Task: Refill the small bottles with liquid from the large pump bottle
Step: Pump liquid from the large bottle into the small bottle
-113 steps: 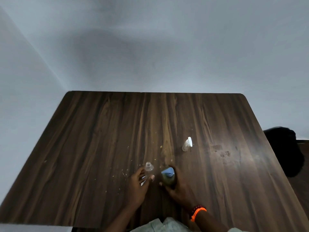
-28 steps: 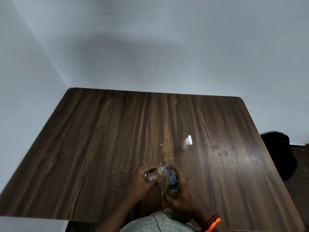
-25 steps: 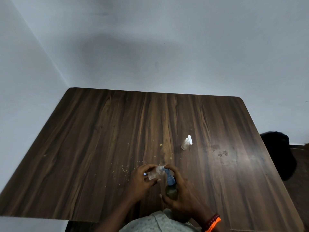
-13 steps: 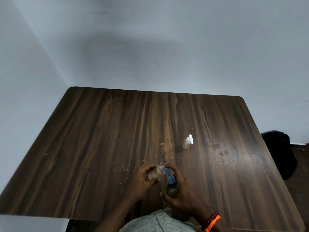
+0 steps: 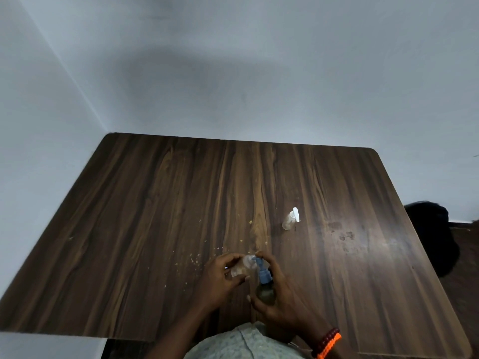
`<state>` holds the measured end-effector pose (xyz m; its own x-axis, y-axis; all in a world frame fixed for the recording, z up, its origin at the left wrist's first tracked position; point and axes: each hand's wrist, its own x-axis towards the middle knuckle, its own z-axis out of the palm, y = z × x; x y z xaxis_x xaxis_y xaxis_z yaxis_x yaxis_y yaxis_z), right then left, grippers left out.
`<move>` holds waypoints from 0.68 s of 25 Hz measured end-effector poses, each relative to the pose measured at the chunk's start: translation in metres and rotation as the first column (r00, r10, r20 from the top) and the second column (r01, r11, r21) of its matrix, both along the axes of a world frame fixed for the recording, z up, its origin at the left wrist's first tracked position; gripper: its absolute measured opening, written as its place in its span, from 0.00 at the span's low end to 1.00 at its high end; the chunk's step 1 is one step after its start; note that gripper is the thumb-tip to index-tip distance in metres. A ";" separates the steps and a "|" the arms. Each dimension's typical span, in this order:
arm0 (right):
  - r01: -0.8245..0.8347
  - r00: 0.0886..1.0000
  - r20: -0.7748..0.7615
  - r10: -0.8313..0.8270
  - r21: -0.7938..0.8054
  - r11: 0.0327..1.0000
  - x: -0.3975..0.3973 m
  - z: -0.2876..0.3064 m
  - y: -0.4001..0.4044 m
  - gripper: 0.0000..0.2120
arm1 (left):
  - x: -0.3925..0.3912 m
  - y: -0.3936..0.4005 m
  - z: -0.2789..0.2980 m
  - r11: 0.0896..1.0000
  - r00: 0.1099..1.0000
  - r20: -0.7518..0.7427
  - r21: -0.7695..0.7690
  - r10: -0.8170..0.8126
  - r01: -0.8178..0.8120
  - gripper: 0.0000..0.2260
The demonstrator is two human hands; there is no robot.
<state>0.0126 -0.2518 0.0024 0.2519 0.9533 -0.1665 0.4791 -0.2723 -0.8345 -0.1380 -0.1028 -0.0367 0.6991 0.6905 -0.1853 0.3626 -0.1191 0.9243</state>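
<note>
My right hand [image 5: 278,301] grips the large pump bottle [image 5: 265,290], a dark greenish bottle with a blue pump head, lifted above the near table edge; a finger lies over the pump top. My left hand [image 5: 220,277] holds a small clear bottle [image 5: 242,266] tilted on its side, its mouth against the blue nozzle. A second small clear bottle [image 5: 289,222] with a white pump cap stands alone on the table further back to the right.
The dark wooden table [image 5: 160,216] carries small yellowish crumbs around the middle and a stain patch [image 5: 346,235] to the right. A black object [image 5: 432,234] sits beyond the right edge. White walls close the back and left sides.
Since 4.5 s ago both bottles left the table and the small one was tipped to the nozzle. Over the last second the hands barely shifted.
</note>
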 end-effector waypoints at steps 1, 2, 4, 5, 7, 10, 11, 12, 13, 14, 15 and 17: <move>-0.006 1.000 0.013 0.006 0.001 1.000 0.000 -0.001 -0.001 0.43 | 0.000 0.001 -0.001 1.000 1.000 -0.002 0.001 0.005 -0.005 0.18; -0.007 1.000 0.017 0.007 0.008 1.000 0.000 -0.002 -0.001 0.43 | 0.000 0.001 -0.001 1.000 1.000 -0.004 -0.002 0.006 -0.006 0.18; 0.007 1.000 0.004 -0.007 0.020 1.000 0.000 -0.003 -0.003 0.39 | -0.001 0.001 0.000 1.000 1.000 -0.004 -0.002 -0.006 0.006 0.17; 0.018 1.000 0.001 -0.018 0.020 1.000 0.000 -0.003 -0.003 0.36 | -0.001 0.000 0.000 1.000 1.000 -0.004 0.008 -0.016 0.016 0.16; 0.044 0.999 -0.010 -0.044 0.029 0.999 0.000 -0.003 -0.002 0.32 | -0.002 -0.001 0.002 0.999 0.999 -0.010 0.008 -0.033 0.033 0.15; 0.038 0.999 -0.035 -0.037 0.025 0.999 0.000 0.000 -0.001 0.36 | 0.000 -0.001 0.003 0.999 1.000 -0.009 -0.047 -0.026 0.026 0.15; 0.015 0.999 -0.037 -0.015 0.010 1.000 0.001 0.002 -0.001 0.39 | 0.000 -0.001 0.003 0.999 1.000 -0.010 -0.044 -0.011 0.011 0.16; -0.009 0.999 -0.034 0.009 0.002 1.000 0.001 0.002 -0.002 0.41 | 0.000 -0.001 0.003 0.999 1.000 -0.008 -0.041 0.001 -0.001 0.17; -0.027 0.999 -0.028 0.027 0.004 1.000 0.002 0.002 -0.002 0.43 | 0.000 -0.001 0.003 0.999 1.000 -0.007 -0.036 0.006 -0.006 0.17; -0.038 0.999 -0.022 0.038 0.009 0.999 0.003 0.002 -0.003 0.44 | 0.000 0.000 0.003 0.999 1.000 -0.007 -0.034 0.006 -0.006 0.17; -0.044 0.999 -0.020 0.044 0.007 0.999 0.002 0.002 -0.004 0.43 | 0.000 0.000 0.003 0.999 1.000 -0.007 -0.039 0.002 -0.003 0.17; -0.034 0.999 -0.008 0.034 0.009 0.999 0.000 0.002 -0.006 0.37 | -0.001 0.000 0.003 0.999 1.000 -0.016 -0.051 -0.009 0.008 0.17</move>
<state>0.0130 -0.2577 0.0042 0.2181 0.9627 -0.1599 0.4806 -0.2485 -0.8410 -0.1391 -0.1027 -0.0339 0.7018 0.6740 -0.2309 0.3764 -0.0756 0.9234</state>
